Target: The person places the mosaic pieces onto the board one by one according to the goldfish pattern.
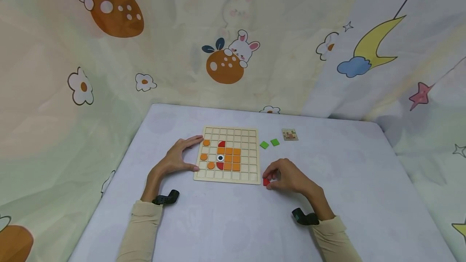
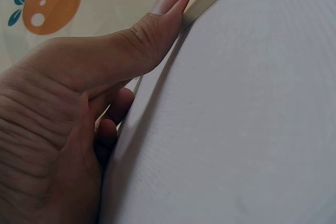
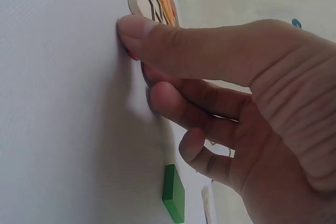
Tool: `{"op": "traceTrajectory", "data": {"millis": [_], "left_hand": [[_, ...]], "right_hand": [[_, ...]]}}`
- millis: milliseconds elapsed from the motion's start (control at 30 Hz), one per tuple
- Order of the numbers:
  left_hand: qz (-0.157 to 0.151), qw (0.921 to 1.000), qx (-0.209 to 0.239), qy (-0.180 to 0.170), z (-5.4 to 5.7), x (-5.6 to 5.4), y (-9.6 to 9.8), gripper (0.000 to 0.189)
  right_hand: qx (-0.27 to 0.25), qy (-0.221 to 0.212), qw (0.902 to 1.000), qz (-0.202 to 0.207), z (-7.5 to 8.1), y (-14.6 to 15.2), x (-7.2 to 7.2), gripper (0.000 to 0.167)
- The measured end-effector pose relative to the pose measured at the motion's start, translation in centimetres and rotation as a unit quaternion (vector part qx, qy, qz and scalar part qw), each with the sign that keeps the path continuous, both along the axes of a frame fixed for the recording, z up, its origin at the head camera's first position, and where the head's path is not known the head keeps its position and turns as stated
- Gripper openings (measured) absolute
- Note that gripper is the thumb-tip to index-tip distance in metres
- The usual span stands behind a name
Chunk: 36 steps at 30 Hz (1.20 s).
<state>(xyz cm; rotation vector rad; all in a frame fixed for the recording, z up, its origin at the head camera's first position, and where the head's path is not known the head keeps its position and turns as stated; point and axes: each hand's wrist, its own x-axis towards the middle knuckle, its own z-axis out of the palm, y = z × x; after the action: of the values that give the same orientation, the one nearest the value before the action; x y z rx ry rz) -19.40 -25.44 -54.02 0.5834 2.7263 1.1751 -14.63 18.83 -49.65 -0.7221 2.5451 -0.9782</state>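
Note:
A pale wooden grid board [image 1: 251, 176] lies on the table. On it sit several orange squares [image 1: 236, 159], a black-and-white eye piece [image 1: 220, 158], two red curved pieces [image 1: 221, 144] and three orange discs [image 1: 204, 157]. My left hand [image 1: 172, 159] touches the board's left edge, thumb and fingers spread apart. Just right of the board's lower right corner, my right hand [image 1: 289, 176] pinches a small red piece [image 1: 266, 182] down at the tabletop. In the right wrist view the thumb hides most of that red piece [image 3: 132, 55].
Two green tiles [image 1: 264, 145] lie off the board's right side; one green tile [image 3: 174, 195] also shows in the right wrist view. A small picture card [image 1: 290, 134] lies farther back. Patterned cloth [image 1: 174, 43] hangs behind the white-covered table [image 1: 218, 229].

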Motion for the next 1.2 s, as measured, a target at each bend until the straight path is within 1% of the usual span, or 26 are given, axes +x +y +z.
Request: {"op": "traceTrajectory", "data": {"millis": [300,567,700,833,933,1100,1200], "left_hand": [[-0.001,1.0,0.001,-0.002,0.1,0.0,0.0,0.111],[-0.003,1.0,0.002,0.002,0.1,0.1,-0.1,0.111],[-0.004,1.0,0.005,0.001,0.0,0.1,-0.2,0.112],[-0.006,1.0,0.006,0.004,-0.1,0.0,-0.3,0.112],[-0.007,0.9999,0.006,0.007,-0.1,0.0,-0.3,0.112],[-0.005,1.0,0.003,0.007,0.0,0.0,-0.2,0.112],[-0.003,1.0,-0.001,0.005,0.0,0.0,0.0,0.112]], "right_hand": [[0.015,0.031,0.9994,0.001,0.0,-0.1,0.2,0.019],[0.019,0.066,0.9972,-0.03,-0.1,-0.5,0.2,0.019],[0.009,0.094,0.995,-0.034,-0.1,-0.9,0.1,0.021],[-0.016,0.117,0.9924,-0.034,-0.3,-1.5,-0.2,0.022],[-0.034,0.115,0.9921,-0.039,-0.5,-2.2,-0.6,0.022],[-0.044,0.11,0.9918,-0.047,-1.0,-3.2,-1.0,0.025],[-0.045,0.116,0.9911,-0.046,-1.4,-3.6,-1.3,0.022]]}}
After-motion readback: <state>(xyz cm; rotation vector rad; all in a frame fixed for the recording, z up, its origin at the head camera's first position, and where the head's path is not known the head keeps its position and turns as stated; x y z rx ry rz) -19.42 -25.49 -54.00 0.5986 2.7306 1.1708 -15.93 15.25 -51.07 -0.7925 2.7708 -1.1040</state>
